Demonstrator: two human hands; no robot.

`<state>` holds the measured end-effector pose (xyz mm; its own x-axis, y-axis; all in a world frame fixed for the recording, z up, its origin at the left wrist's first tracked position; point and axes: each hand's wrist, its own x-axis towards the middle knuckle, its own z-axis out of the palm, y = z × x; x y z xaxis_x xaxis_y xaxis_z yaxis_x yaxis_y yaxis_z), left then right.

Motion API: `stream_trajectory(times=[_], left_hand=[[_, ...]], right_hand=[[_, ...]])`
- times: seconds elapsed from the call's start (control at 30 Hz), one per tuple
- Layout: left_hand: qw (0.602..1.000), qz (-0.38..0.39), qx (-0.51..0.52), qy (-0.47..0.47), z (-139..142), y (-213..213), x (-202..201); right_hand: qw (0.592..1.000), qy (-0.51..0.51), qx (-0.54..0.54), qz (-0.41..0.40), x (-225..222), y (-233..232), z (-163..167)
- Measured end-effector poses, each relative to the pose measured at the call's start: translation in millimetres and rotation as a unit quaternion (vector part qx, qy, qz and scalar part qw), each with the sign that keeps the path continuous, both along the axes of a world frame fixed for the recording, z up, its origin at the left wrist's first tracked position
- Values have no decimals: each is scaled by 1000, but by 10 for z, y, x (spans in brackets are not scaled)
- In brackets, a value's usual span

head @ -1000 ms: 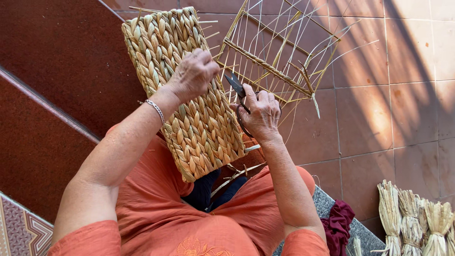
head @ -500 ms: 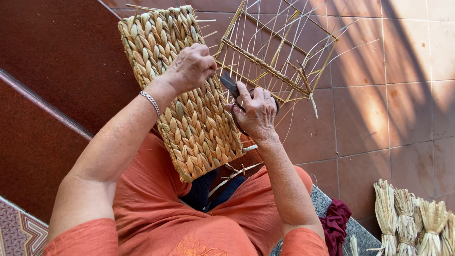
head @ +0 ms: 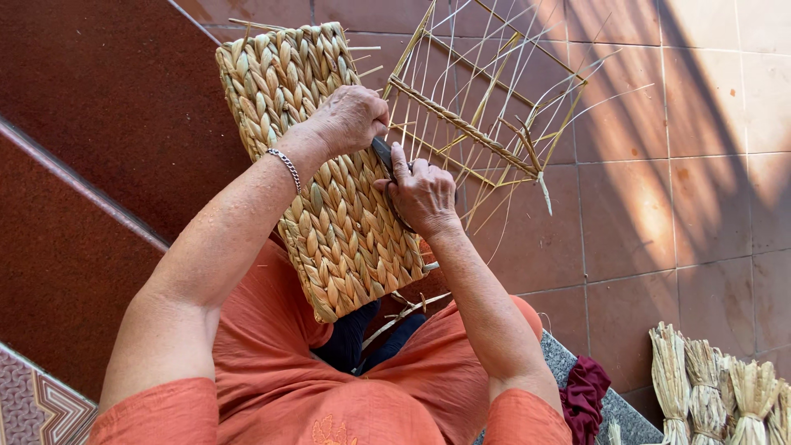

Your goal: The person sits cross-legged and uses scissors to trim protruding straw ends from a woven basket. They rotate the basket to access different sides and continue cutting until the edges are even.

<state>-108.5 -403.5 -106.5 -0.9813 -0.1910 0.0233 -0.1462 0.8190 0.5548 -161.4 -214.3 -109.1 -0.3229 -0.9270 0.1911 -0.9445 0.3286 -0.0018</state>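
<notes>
A half-woven basket (head: 329,198) of plaited straw rests on my lap, its woven side facing up. A bare frame of thin reed sticks (head: 486,107) juts out to the right of the woven part. My left hand (head: 350,119) presses on the woven panel's right edge, fingers curled over it. My right hand (head: 424,194) grips dark scissors (head: 383,152), whose blades point up toward my left hand at the edge of the weave.
Reddish floor tiles (head: 659,206) lie to the right, dark red steps (head: 91,165) to the left. Several tied bundles of dried straw (head: 717,387) stand at the bottom right. A maroon cloth (head: 585,394) lies on a grey stone seat edge beside my leg.
The basket and both hands have shifted slightly toward the upper left of the view. The grip on the scissors is unchanged.
</notes>
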Motion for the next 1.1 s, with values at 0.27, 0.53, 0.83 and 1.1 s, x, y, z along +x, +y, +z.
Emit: stream_trajectory(times=[0.27,0.53,0.83,1.1], left_hand=[[960,98,221,138,-9,-422,336],[956,229,112,147,-49,-1115,1368],[910,362,87,180,-235,-1219,1365],[915,357,39,185,-190,-1518,1020]], right_hand=[[996,-89,-11,-25,-41,92,-133],[995,-84,-51,-11,23,151,-192],[992,-108,-53,26,313,-274,-258],[993,-112,3,22,465,-803,-173]])
